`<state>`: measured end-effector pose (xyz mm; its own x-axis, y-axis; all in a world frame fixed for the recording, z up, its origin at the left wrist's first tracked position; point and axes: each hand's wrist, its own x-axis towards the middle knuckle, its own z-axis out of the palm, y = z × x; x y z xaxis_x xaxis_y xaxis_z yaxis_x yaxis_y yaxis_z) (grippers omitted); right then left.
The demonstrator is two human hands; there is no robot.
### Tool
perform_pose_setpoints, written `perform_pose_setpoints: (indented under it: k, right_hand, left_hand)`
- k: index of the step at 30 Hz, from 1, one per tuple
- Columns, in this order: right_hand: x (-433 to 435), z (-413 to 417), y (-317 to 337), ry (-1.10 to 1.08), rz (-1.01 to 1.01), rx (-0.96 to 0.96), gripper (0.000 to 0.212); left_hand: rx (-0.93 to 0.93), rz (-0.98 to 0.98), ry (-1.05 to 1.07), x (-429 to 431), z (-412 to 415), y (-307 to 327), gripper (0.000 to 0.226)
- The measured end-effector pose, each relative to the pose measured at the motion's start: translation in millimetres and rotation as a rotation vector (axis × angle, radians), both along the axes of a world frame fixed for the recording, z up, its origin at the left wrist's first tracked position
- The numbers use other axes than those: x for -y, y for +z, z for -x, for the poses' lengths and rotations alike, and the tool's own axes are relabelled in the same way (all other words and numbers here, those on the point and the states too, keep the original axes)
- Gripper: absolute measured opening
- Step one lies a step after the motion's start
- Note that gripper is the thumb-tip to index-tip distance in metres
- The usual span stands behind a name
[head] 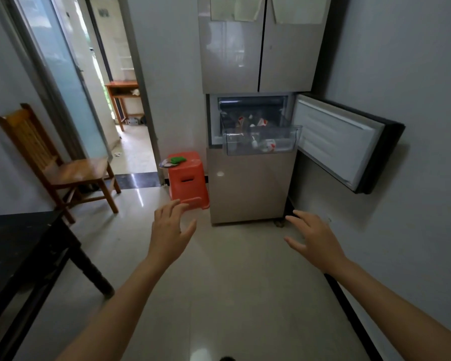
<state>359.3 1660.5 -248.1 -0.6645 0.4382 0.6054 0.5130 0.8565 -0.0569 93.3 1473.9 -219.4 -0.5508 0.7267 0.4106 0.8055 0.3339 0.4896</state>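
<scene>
Head view, only cam. Both arms stretched fwd, lower half of frame. L hand [171, 230] centre-left, R hand [314, 238] centre-right. Both empty, palms down, fingers straight and spread, thumbs out, touching nothing.

Target looks like the clear drawer [235, 147], sticking out of the fridge [248, 188] mid-height, centre of frame just right of middle. Red/white packets [268, 145] inside, can't tell what they are. Compartment door [341, 142] is swung wide open to the right, flat against the wall side.

Key relation: drawer lies above and ahead of both sets of fingertips, well apart from them, no contact yet. Its long axis runs left-right across frame, front wall facing the person. It sits between the hands but offset right, so R hand is nearer imo; door is also R-side, above R hand. L hand lines up more w/ the orange stool [188, 178] left of the fridge.

Next move prob needs a step in plus reach up. Watch the door edge on R.
</scene>
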Motion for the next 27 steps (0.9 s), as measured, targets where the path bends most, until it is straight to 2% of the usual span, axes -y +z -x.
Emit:
perform_pose_setpoints:
  k: [12,15,19,27]
  right_hand:
    - [-153.0,82.9,32.9,-0.041,0.012,0.052,0.046]
    - [-186.0,95.9,28.3,-0.054,0.033,0.017,0.046]
    - [-228.6,106.8,13.7,-0.085,0.078,0.071,0.048]
    - [-333.0,127.6,-8.3,-0.082,0.174,0.077,0.047]
  left_hand:
    - [0.047,-0.068,0.0,-150.9,105.3,-1.7,0.053]
    - [0.063,-0.072,-0.001,-184.5,122.5,0.4,0.05]
    - [0.07,-0.054,-0.011,-227.4,134.5,-14.3,0.039]
    - [0.089,0.006,0.002,-327.6,145.5,-35.3,0.037]
